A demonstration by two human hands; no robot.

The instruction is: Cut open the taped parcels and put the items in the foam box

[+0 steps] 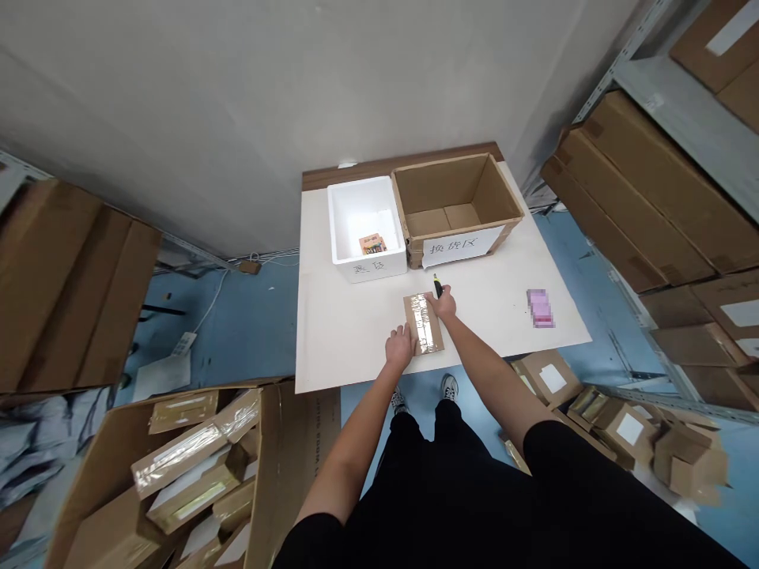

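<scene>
A small taped cardboard parcel (423, 324) lies flat on the white table (349, 324), near its front edge. My left hand (399, 346) rests against the parcel's near left corner, fingers curled on it. My right hand (443, 301) is at the parcel's far right corner, closed round a black and yellow utility knife (437, 284) whose tip points away from me.
At the table's back stand a white foam box (366, 227) with a small colourful item inside and an open cardboard box (456, 207) with a paper label. A pink blurred object (540, 307) lies to the right. Cartons of parcels (183, 474) sit on the floor left and right; shelves hold boxes.
</scene>
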